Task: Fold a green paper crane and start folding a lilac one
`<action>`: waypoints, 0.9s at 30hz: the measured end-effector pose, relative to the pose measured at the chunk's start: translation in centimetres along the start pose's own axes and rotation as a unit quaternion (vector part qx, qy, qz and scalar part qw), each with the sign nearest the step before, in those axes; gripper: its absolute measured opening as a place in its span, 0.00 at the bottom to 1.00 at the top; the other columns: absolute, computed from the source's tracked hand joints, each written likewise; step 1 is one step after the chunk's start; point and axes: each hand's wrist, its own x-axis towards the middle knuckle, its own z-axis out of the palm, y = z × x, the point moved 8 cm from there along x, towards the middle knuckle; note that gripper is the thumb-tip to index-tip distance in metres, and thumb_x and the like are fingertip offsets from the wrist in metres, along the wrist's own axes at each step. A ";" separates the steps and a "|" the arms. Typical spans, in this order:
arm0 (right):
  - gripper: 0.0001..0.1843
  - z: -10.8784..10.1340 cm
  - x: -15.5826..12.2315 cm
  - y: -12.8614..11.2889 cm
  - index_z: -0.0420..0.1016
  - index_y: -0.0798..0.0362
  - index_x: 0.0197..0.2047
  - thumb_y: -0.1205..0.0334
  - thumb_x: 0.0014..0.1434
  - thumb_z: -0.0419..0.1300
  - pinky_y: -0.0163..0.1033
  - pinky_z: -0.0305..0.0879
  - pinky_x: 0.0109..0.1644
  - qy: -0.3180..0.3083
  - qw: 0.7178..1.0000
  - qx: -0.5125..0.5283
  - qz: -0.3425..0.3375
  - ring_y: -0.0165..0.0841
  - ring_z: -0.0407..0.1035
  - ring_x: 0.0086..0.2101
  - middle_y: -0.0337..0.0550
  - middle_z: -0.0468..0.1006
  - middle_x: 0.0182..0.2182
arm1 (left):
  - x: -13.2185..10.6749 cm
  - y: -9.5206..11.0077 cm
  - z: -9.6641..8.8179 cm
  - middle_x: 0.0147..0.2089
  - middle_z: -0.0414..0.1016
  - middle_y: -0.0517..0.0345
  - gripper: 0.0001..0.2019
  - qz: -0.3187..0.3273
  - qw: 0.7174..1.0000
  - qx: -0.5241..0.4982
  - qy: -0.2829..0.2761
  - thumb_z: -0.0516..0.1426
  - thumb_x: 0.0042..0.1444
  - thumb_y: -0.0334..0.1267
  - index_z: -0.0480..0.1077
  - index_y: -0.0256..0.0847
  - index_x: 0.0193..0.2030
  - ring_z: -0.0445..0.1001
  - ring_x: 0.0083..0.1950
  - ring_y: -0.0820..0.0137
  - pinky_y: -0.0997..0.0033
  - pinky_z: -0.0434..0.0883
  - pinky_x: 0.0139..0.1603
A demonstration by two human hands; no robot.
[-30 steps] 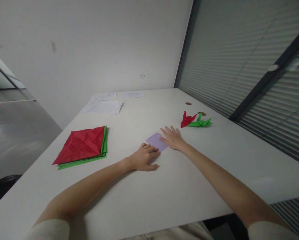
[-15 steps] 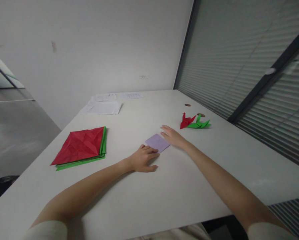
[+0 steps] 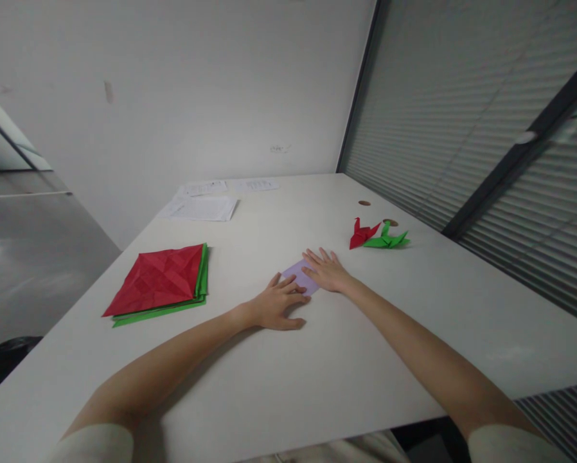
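A small lilac paper (image 3: 299,275) lies flat on the white table (image 3: 317,373), mostly covered by my hands. My right hand (image 3: 324,270) rests flat on its right part with the fingers stretched out. My left hand (image 3: 277,302) lies on the paper's near left corner, fingers spread and pressing down on the table and paper. Neither hand grips anything.
A stack of red and green creased paper squares (image 3: 160,280) lies to the left. A folded red paper figure (image 3: 362,233) and a green one (image 3: 386,239) sit to the far right. White printed sheets (image 3: 204,206) lie at the far edge. Window blinds run along the right side.
My right hand has slid left from the paper's right edge onto the paper and now covers more of it. My left hand's fingers have spread a little.
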 end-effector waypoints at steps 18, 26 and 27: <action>0.42 -0.1 -2.5 0.4 0.41 0.46 0.71 0.33 0.61 0.32 0.63 0.33 0.68 0.009 1.000 0.012 -0.021 0.51 0.34 0.68 0.38 0.44 0.70 | -0.1 -0.9 0.7 0.67 0.57 0.53 0.31 -0.045 0.999 0.028 -0.012 0.55 0.53 0.61 0.63 0.55 0.62 0.44 0.69 0.37 0.30 0.43 0.63; 0.39 -1.5 -3.3 -1.3 0.42 0.49 0.71 0.38 0.65 0.31 0.60 0.37 0.68 0.048 0.994 0.052 -0.084 0.48 0.35 0.68 0.41 0.45 0.69 | 0.0 -0.9 0.5 0.66 0.57 0.52 0.31 -0.038 0.999 0.026 -0.006 0.55 0.52 0.61 0.63 0.54 0.61 0.45 0.69 0.37 0.29 0.44 0.62; 0.38 -1.3 -3.4 -1.8 0.42 0.48 0.71 0.38 0.64 0.32 0.60 0.37 0.68 0.038 0.992 0.053 -0.111 0.47 0.36 0.68 0.41 0.46 0.69 | 0.0 -0.9 0.5 0.66 0.58 0.51 0.31 -0.038 0.999 0.025 -0.006 0.55 0.52 0.61 0.63 0.54 0.62 0.45 0.69 0.37 0.29 0.44 0.62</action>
